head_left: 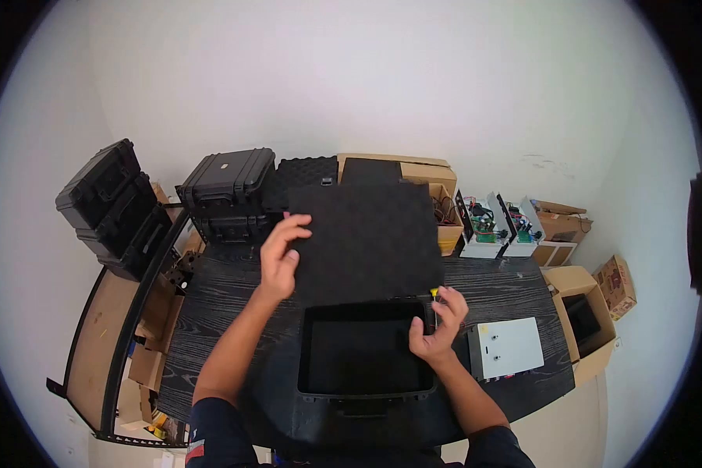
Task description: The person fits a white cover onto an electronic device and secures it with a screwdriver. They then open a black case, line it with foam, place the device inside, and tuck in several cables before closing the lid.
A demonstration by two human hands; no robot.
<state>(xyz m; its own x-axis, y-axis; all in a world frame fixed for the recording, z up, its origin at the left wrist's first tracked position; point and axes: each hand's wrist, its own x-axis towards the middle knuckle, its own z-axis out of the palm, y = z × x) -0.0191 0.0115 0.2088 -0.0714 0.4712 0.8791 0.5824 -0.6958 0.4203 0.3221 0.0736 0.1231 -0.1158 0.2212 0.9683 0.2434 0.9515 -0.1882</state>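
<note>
A black foam sheet (366, 243) stands upright behind the open black case (303, 351), close above its back edge. My left hand (279, 257) grips the sheet's left edge, fingers bent over it and thumb below. Near the sheet's lower right corner is my right hand (441, 324), over the case's right rim. Its fingers are curled but apart from the thumb, with nothing visible between them. Just behind those fingers lies a screwdriver (435, 293) with a yellow handle. The bottom of the case looks flat and dark.
Black hard cases (226, 183) are stacked at the back left, more (117, 207) on the side rack. Egg-crate foam (304, 171) leans behind. Two white boxes with wiring (485, 226) stand back right, a white panel box (509, 347) nearer. An open carton (581, 312) sits off the table's right edge.
</note>
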